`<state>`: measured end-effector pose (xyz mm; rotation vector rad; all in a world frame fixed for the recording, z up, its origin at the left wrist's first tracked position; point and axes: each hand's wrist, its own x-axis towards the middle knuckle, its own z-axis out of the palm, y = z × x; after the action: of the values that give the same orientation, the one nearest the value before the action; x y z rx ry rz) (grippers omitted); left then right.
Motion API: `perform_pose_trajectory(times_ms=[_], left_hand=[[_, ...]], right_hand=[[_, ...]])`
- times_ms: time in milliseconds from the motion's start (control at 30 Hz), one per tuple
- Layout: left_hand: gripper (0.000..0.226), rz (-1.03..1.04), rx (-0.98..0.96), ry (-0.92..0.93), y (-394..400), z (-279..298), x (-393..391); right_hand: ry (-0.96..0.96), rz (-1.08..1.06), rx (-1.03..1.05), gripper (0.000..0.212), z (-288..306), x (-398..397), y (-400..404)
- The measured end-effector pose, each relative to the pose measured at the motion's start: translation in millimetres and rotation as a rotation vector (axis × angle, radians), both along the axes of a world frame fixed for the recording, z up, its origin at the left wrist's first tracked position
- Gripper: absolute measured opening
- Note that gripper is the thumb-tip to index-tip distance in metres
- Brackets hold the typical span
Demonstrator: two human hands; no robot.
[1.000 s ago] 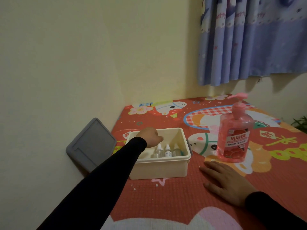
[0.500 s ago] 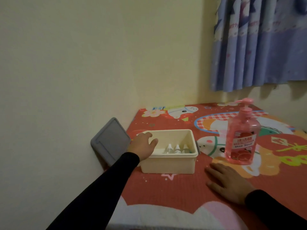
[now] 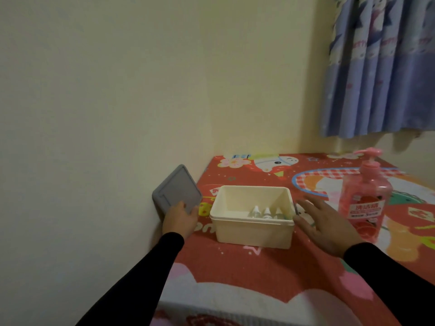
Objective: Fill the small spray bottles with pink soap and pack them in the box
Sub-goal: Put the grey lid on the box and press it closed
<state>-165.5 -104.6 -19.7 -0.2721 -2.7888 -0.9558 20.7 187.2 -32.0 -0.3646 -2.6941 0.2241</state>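
A cream plastic box point(image 3: 253, 234) stands open on the red cartoon-print mat. Three small clear spray bottles point(image 3: 266, 213) stand in a row against its near right wall. A pink pump bottle of soap point(image 3: 363, 198) stands to the right of the box. A grey lid point(image 3: 176, 190) leans against the wall left of the box. My left hand point(image 3: 180, 220) is on the lid's lower edge, fingers curled around it. My right hand point(image 3: 328, 224) hovers with fingers spread between the box and the soap bottle, holding nothing.
The mat point(image 3: 270, 267) ends at a wall on the left and behind. A blue patterned curtain point(image 3: 381, 67) hangs at the back right. The mat's white front edge lies near me.
My left hand left the box and moved left to the grey lid. My right hand lifted off the mat and moved toward the box's right side. The view shifted so everything sits further right.
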Motion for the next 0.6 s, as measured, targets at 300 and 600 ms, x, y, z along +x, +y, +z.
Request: perform_pose_trajectory(times_ms=[300,600], left_hand=[[0.055,0.253,0.147,-0.235,-20,-18,-19],[0.037,0.242,0.295,-0.258,-23,-33,-36]], right_hand=[[0.025,0.095,0.028,0.093,33,-57,-31],[-0.021,0.189,0.011,0.068,38,-106,-58]])
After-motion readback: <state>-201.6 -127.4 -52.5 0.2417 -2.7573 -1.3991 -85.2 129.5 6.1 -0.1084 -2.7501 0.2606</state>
